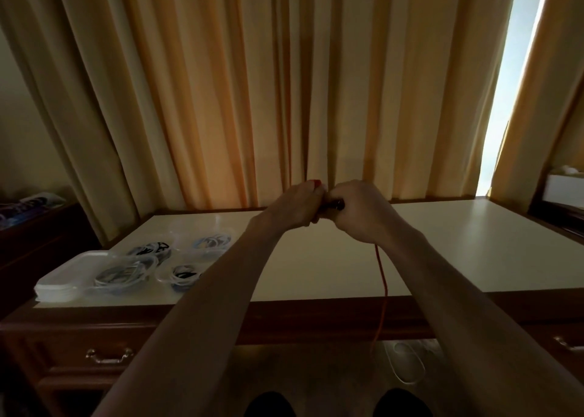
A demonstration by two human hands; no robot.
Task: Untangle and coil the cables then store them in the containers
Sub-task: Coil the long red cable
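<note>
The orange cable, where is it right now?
In the head view, the orange cable is right of centre: both hands hold its top end above the desk, and it hangs over the front edge toward the floor.

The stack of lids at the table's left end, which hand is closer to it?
Left. The left hand is raised over the table's middle, on the side toward the stack of lids. The right hand touches it on the far side. Both grip the red cable.

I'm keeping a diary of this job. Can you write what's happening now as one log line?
step: coiling red cable | left hand: gripping it | right hand: gripping it | tail: hangs off desk | containers: hold coiled cables
</note>
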